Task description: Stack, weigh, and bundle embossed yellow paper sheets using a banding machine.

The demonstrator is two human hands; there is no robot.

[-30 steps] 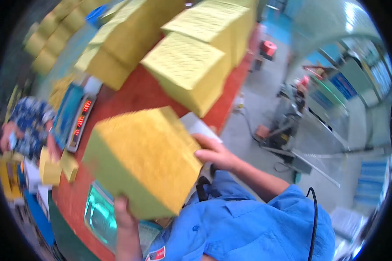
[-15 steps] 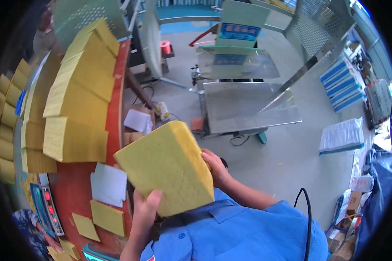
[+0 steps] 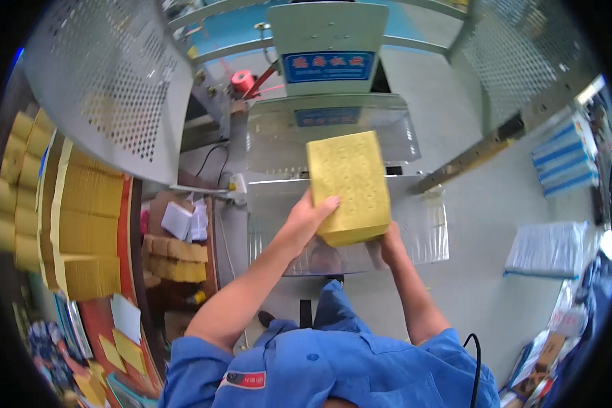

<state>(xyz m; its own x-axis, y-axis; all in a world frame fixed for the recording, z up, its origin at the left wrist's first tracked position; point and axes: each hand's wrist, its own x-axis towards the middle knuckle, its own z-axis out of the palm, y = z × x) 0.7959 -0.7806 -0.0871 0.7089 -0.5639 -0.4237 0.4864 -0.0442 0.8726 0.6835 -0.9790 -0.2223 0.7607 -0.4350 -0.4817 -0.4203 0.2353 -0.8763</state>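
Note:
A thick block of yellow paper sheets [image 3: 350, 180], its top face dotted with rows of punched marks, is held up in front of me. My left hand [image 3: 309, 219] grips its left edge, thumb lying on the top face. At the near right corner my right hand [image 3: 389, 245] supports it, most of its fingers hidden behind the block. Below and beyond the block lies a shiny metal machine table [image 3: 279, 228], with a clear sloped cover [image 3: 272, 136] behind it.
Tall yellow paper stacks [image 3: 92, 211] stand on a red table [image 3: 96, 323] at left. Perforated metal panels [image 3: 126, 95] flank the machine, and a slanting metal bar [image 3: 483, 153] crosses at right. A pink roll [image 3: 243, 81] sits behind. Wrapped packs [image 3: 547, 248] lie at right.
I have turned from the red table toward the machine. The yellow paper block has moved forward over the metal table and been rotated, still in both hands.

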